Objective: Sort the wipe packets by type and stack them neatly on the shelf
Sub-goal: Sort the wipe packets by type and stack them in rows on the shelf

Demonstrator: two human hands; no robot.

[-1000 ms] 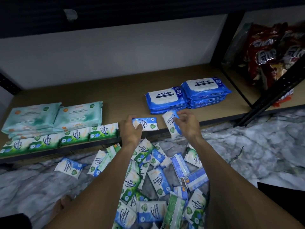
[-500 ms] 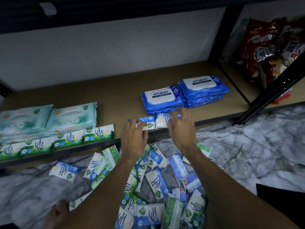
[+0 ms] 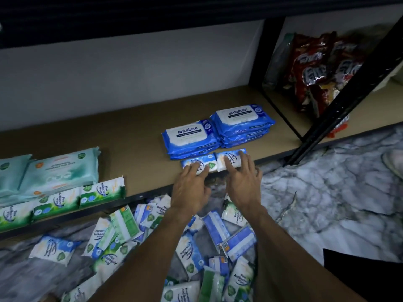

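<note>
Two small blue wipe packets lie side by side at the front edge of the brown shelf (image 3: 135,136): the left one (image 3: 207,161) under the fingertips of my left hand (image 3: 192,186), the right one (image 3: 231,156) under the flat fingers of my right hand (image 3: 242,179). Both hands rest on top with spread fingers, not gripping. Behind them sit two stacks of large blue antabax packs (image 3: 218,131). At the shelf's left are large teal packs (image 3: 61,168) and a row of small green packets (image 3: 65,199). A heap of mixed small packets (image 3: 196,247) lies on the floor.
A black upright post (image 3: 268,62) and a slanted black brace (image 3: 349,88) bound the shelf on the right. Red snack bags (image 3: 316,68) fill the neighbouring bay. The floor (image 3: 327,192) is grey marble. The upper shelf's dark underside hangs overhead.
Both hands carried the two small blue packets up from above the heap and laid them flat on the shelf edge in front of the antabax stacks; fingers now lie flat on them.
</note>
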